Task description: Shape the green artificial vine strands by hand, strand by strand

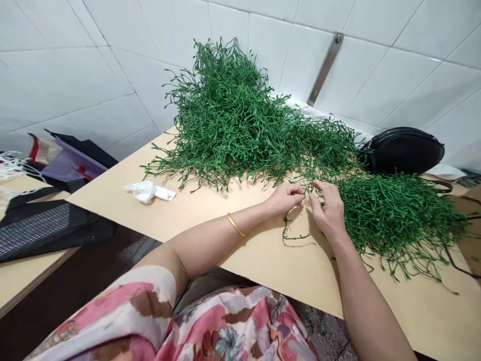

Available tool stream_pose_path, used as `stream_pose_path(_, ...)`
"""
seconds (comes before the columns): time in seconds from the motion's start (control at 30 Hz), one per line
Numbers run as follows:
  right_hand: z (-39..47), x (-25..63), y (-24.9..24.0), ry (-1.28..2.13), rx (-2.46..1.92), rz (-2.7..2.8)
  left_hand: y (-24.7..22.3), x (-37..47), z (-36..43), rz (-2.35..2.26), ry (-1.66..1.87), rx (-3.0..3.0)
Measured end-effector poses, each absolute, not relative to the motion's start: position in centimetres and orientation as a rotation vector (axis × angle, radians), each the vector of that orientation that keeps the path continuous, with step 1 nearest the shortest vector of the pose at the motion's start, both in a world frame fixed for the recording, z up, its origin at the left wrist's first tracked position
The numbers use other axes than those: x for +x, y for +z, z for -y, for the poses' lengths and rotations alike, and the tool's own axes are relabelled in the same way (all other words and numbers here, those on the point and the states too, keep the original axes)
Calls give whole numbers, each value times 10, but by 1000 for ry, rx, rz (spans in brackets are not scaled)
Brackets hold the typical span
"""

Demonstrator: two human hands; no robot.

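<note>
My left hand (284,199), with a gold bangle on the wrist, pinches a thin green plastic-looking plant stem (285,235) whose lower part curls down onto the tabletop. Close beside it, my right hand (329,208) has thumb and forefinger bent toward the same stem, in a pinch. The exact grip between the fingertips is small and partly hidden. Behind both hands rises a big heap of green stems (233,115) with small budded tips. Another pile of green stems (398,215) lies right of my right hand.
The pale wooden table (210,215) meets a white tiled wall (150,30) with a metal bracket (326,67). A crumpled white tissue (148,191) lies at left. A black round bag (406,149) stands at back right. Dark and purple fabric items (75,155) are on the far left.
</note>
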State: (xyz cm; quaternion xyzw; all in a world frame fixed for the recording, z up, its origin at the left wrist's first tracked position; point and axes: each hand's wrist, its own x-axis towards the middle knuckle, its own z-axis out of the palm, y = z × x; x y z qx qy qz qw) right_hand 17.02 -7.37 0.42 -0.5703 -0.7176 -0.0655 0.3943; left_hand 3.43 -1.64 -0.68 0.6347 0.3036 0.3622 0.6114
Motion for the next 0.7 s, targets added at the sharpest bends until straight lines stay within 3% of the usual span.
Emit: stream_pose_path(0.7,70,177,-7,-161,-1613,1911,1,35,17,-819,850,1207)
